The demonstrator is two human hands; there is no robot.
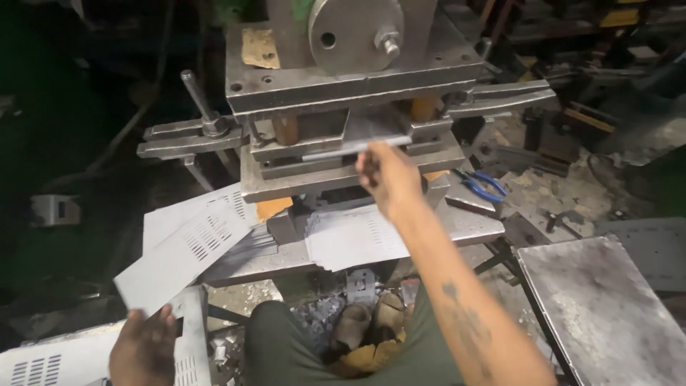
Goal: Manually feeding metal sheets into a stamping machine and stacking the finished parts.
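Head camera, looking down over the person's knees at a heavy steel press in a dim, cluttered workshop.

The right hand reaches forward to the press, fingers pinched on the near edge of a thin metal sheet. The sheet lies flat in the narrow slot between the upper and lower die plates, with little room above or below it. Two brown guide posts stand at either side of the slot, hemming the sheet in.

The left hand is low at the near left, grasping the corner of a slotted sheet that slants up toward the press bed. More punched sheets are stacked on the bed just below the right wrist.

A threaded clamp bolt sticks up at the left of the press. Blue-handled pliers lie to the right of the dies. A bare steel table stands at the near right, close beside the right forearm. Metal scraps litter the floor between the feet.
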